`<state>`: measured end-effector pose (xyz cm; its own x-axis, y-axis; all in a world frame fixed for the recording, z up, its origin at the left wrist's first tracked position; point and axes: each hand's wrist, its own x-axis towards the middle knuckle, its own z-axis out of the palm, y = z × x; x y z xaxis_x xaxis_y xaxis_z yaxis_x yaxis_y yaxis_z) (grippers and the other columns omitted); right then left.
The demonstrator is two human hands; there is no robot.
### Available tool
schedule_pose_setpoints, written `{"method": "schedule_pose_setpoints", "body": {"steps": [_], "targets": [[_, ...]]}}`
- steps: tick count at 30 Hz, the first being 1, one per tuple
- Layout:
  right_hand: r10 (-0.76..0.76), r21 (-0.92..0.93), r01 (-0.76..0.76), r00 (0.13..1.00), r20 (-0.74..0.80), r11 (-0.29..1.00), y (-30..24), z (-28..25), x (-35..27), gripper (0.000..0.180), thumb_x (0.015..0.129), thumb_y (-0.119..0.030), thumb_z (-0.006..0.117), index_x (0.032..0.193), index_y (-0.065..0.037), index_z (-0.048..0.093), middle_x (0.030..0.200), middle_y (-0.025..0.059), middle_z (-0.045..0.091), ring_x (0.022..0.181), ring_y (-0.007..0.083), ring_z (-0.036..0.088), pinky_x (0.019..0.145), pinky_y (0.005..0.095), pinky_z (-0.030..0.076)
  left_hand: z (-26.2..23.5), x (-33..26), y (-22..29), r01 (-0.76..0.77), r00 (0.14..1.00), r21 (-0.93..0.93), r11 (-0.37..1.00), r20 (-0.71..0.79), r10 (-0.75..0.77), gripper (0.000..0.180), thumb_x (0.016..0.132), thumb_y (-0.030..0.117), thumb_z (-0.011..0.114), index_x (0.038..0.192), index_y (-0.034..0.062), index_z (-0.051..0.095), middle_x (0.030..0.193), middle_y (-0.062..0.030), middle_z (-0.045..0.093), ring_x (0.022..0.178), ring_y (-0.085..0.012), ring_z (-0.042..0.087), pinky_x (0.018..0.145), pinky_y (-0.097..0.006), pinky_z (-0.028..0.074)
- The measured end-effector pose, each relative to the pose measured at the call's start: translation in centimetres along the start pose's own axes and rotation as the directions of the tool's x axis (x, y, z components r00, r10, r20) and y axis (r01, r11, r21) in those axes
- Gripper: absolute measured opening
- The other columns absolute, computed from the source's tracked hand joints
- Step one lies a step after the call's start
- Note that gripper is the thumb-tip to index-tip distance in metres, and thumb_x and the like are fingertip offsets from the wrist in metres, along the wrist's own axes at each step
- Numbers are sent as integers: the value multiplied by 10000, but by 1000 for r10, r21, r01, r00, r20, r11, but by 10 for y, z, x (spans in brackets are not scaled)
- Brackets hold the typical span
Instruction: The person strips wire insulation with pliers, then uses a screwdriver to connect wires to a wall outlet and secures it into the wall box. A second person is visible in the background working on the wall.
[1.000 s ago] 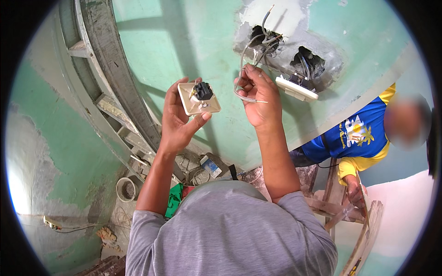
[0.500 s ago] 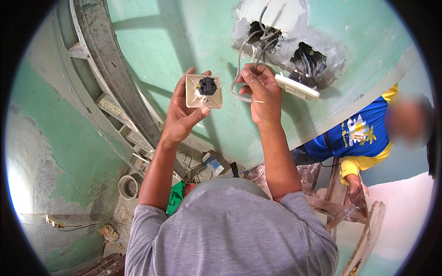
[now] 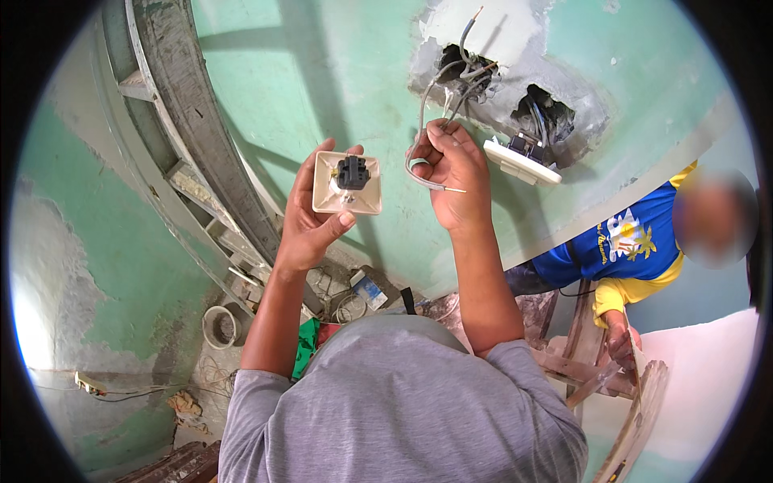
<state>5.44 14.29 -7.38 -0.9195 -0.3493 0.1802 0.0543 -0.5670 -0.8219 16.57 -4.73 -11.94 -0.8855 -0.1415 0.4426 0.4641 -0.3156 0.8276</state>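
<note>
While both hands are up by the wall hole [image 3: 465,66] | L hand [image 3: 310,221] grips socket plate [image 3: 348,183] left of hole | R hand [image 3: 452,171] pinches wire [image 3: 419,165] below hole

A room under renovation: broken plaster [image 3: 515,48], bare wires [image 3: 451,88], floor rubble [image 3: 338,290].

A dusty grey concrete floor [image 3: 201,378] is seen below. A white tape roll [image 3: 219,326] and a small blue-and-white box [image 3: 369,290] (partly hidden) are laid on it.

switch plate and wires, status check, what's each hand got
Left hand holds switch plate, back side up. Right hand grips grey wires from wall hole. Nothing between them.
</note>
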Motion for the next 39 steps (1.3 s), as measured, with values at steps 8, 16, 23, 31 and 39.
{"method": "schedule_pose_setpoints", "body": {"steps": [8, 16, 23, 31, 39], "targets": [[47, 8, -47, 998, 34, 999, 2, 5, -12, 247, 1016, -271, 624, 1129, -52, 636, 972, 88, 683, 835, 203, 688, 647, 291, 511, -10, -14, 1, 19, 998, 11, 1000, -59, -18, 1112, 808, 229, 927, 1655, 21, 236, 1625, -262, 430, 1486, -331, 481, 1211, -476, 439], [157, -162, -133, 977, 143, 978, 0, -1, -39, 238, 1039, -276, 602, 1112, -53, 642, 984, 66, 700, 827, 174, 685, 664, 290, 509, -21, -20, 2, 2, 997, -1, 1000, -74, -2, 1090, 815, 171, 920, 1657, 35, 240, 1625, -248, 436, 1485, -321, 484, 1210, -475, 442], [98, -767, 252, 920, 378, 590, -31, 17, -82, 164, 1033, -194, 645, 1061, -39, 689, 964, 41, 718, 826, 148, 684, 672, 297, 518, -28, -19, 2, -5, 998, -31, 1000, -64, 3, 1043, 830, 126, 891, 1652, 37, 255, 1620, -245, 443, 1475, -329, 493, 1198, -486, 461], [-347, -709, 590, 805, 480, 386, -129, 40, -121, 88, 917, -114, 772, 924, -26, 768, 864, 95, 754, 693, 165, 681, 673, 309, 530, -28, -16, 7, -5, 998, -45, 999, -58, 2, 1048, 822, 117, 897, 1648, 30, 258, 1605, -236, 458, 1455, -330, 515, 1184, -493, 483], [-309, -863, 429, 810, 498, -266, -190, 46, -38, 198, 954, -156, 722, 1080, -15, 778, 937, 143, 766, 765, 254, 707, 733, 358, 546, -28, -12, 7, 5, 1000, -70, 998, -1, -6, 1074, 820, 119, 906, 1653, 26, 234, 1617, -233, 444, 1460, -325, 510, 1196, -481, 473]]}}
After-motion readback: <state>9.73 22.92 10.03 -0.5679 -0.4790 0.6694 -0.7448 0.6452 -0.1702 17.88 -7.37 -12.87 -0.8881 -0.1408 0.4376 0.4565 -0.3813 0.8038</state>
